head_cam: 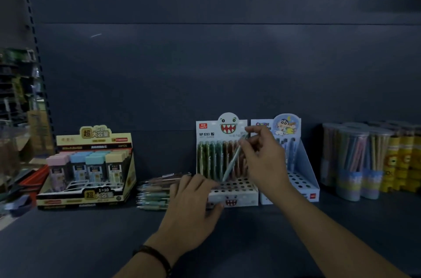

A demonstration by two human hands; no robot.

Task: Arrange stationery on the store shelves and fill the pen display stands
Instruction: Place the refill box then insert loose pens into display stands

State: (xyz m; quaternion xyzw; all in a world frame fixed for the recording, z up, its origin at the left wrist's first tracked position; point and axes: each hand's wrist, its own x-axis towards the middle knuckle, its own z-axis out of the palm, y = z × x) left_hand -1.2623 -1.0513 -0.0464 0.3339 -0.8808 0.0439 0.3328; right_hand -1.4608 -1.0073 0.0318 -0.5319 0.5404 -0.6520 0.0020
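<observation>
- right hand (262,154) is up in front of the monster stand (234,200), fingers (247,144) pinching the top end of a pale green pen (232,161)
- pen is tilted, top leaning right, tip down at the stand's hole deck just ahead of the back row; can't tell if the tip sits in a hole
- left hand (193,200) grips the monster stand at its front-left corner: fingers (200,181) curled over the deck edge, thumb against the front face
- back-row pens (211,157) stand upright side by side against the stand's card, barrels running green to brown; open holes show in the rows in front of them
- loose pens (155,193) lie flat in a pile on the shelf (91,243), just left of the monster stand, right ends hidden behind the left hand
- blue stand (305,170) sits just right of the monster stand, cartoon card at the back; a few pens are upright in its back row, partly hidden by the right hand
- display box (91,170) of pastel-capped cases sits further left on the same shelf, apart from the pile
- clear tubs (355,159) of pencils stand right of the blue stand, yellow tubs (401,159) just beyond them
- dark wristband (157,257) is on the left wrist
- lighting is dim, small print on the cards is not readable
</observation>
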